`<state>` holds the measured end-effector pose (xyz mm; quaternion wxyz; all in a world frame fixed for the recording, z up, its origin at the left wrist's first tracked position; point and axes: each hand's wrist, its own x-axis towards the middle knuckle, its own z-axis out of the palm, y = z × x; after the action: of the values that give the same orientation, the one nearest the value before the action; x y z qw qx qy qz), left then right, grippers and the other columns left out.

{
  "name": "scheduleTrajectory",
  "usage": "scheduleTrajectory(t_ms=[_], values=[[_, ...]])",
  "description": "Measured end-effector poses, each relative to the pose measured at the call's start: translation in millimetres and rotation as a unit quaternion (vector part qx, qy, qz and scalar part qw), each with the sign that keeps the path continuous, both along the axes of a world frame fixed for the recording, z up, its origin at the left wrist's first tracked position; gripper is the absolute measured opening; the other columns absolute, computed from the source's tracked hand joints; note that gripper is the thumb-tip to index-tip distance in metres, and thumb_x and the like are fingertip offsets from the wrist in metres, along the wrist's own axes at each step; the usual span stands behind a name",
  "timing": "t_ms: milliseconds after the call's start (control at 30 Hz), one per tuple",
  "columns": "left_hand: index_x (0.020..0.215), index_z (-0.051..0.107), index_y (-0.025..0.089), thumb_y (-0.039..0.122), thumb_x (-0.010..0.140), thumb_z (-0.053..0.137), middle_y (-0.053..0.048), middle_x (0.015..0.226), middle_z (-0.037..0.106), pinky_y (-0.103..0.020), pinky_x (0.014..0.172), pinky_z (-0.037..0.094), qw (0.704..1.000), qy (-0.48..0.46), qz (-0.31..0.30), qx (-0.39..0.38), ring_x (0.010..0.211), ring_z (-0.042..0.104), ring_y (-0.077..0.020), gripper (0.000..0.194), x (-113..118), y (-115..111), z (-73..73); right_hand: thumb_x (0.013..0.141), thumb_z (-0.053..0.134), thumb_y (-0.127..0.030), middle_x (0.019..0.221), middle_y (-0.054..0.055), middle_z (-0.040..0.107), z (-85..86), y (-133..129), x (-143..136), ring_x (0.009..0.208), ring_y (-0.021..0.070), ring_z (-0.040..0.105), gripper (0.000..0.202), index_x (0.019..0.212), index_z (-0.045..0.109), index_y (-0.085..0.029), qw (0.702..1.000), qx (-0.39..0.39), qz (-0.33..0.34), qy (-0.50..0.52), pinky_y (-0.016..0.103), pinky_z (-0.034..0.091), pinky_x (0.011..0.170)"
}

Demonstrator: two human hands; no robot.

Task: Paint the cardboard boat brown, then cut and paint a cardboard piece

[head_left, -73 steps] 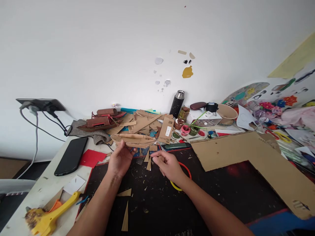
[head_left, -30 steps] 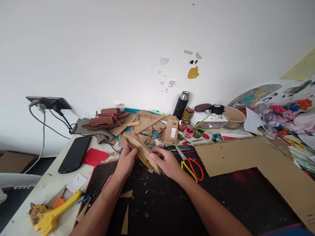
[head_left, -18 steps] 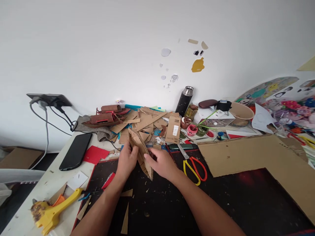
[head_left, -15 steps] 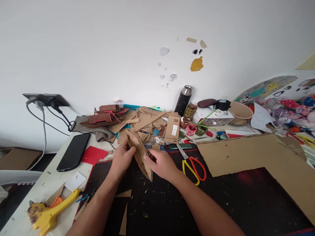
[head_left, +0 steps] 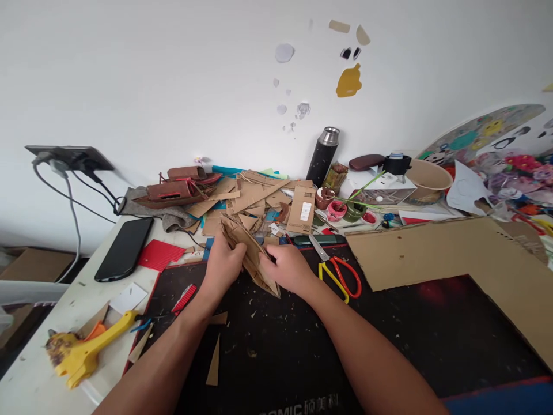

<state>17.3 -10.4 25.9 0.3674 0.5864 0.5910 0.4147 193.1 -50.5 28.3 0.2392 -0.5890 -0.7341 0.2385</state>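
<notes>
A narrow, boat-shaped piece of folded cardboard is held over the black mat, pointed at both ends and tilted down to the right. My left hand grips its left side near the upper end, thumb on the inner face. On the opposite side, my right hand pinches the edge nearer the lower tip. The fingers behind the cardboard are partly hidden. Scissors with red and yellow handles lie right of my right hand.
A yellow glue gun and a phone lie at left. Behind are brown model boats, cardboard scraps, a black flask and paint pots. A large cardboard sheet covers the right side.
The view has shifted, so the table things sit higher in the picture. Both hands still hold the cardboard piece, and my right hand's fingers have curled in more. A red-striped item now shows beside my left forearm.
</notes>
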Motion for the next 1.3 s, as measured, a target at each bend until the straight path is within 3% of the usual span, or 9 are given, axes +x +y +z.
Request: scheduleTrajectory(t_ms=[167,433,667,1033,1100,1233,1300], values=[[0.099,0.049,0.023,0.021,0.076,0.057,-0.004,0.088,0.063,-0.037,0.074,0.051,0.997,0.065,0.024,0.031,0.084,0.063,-0.0257,0.024,4.3,-4.0,-1.0,0.101,0.061,-0.028,0.063,0.000,0.061,0.4,-0.5,-0.1,0.057,0.0142,0.042,0.033,0.069,0.061,-0.020,1.000,0.004,-0.010,-0.022,0.031,0.022,0.060],[0.095,0.042,0.026,0.016,0.077,0.056,0.002,0.072,0.051,-0.036,0.062,0.040,0.991,0.114,0.033,0.056,0.064,0.051,-0.0217,0.025,11.3,-15.4,5.9,0.103,0.058,-0.027,0.069,0.005,0.067,0.2,-4.3,-1.2,0.062,0.0166,0.050,0.031,0.073,0.064,-0.019,0.995,0.044,-0.003,-0.091,0.034,0.022,0.062],[0.110,0.054,0.020,0.019,0.076,0.055,-0.004,0.091,0.062,-0.039,0.082,0.051,0.992,0.057,0.027,0.107,0.086,0.062,-0.0257,0.035,2.2,-18.1,2.3,0.105,0.057,-0.028,0.077,0.006,0.074,6.8,-9.6,-12.5,0.067,0.0180,0.060,0.026,0.083,0.068,-0.019,0.995,0.037,0.006,-0.091,0.034,0.025,0.064],[0.109,0.059,0.022,0.034,0.078,0.058,-0.002,0.088,0.068,-0.038,0.072,0.055,0.999,0.034,0.035,0.005,0.078,0.066,-0.0266,0.034,-6.4,-32.0,-1.2,0.101,0.061,-0.029,0.085,0.008,0.080,2.1,-21.9,-14.1,0.070,0.0205,0.071,0.015,0.095,0.070,-0.019,0.997,-0.040,0.030,-0.060,0.033,0.030,0.064],[0.118,0.058,0.022,0.036,0.079,0.059,-0.003,0.091,0.070,-0.038,0.075,0.057,1.000,0.006,0.004,-0.023,0.082,0.068,-0.0275,0.041,-5.1,-31.4,-1.9,0.099,0.063,-0.027,0.081,0.007,0.079,0.2,-20.6,-12.5,0.069,0.0203,0.070,0.011,0.094,0.069,-0.020,0.997,-0.049,0.031,-0.053,0.032,0.030,0.063],[0.115,0.056,0.021,0.029,0.078,0.055,-0.006,0.101,0.070,-0.039,0.086,0.056,1.000,-0.014,0.002,-0.002,0.092,0.068,-0.0268,0.038,-1.3,-27.8,-0.6,0.099,0.060,-0.025,0.077,0.006,0.075,-1.3,-18.3,-10.8,0.068,0.0185,0.065,0.017,0.084,0.066,-0.020,0.999,-0.046,0.007,-0.027,0.030,0.030,0.062],[0.108,0.055,0.022,0.027,0.077,0.054,-0.004,0.092,0.067,-0.038,0.080,0.054,1.000,-0.003,-0.006,-0.006,0.084,0.066,-0.0256,0.031,-0.8,-24.8,-0.3,0.098,0.061,-0.026,0.073,0.004,0.073,-1.1,-17.3,-10.4,0.065,0.0167,0.060,0.022,0.078,0.063,-0.020,0.999,-0.042,-0.003,-0.013,0.030,0.028,0.062]])
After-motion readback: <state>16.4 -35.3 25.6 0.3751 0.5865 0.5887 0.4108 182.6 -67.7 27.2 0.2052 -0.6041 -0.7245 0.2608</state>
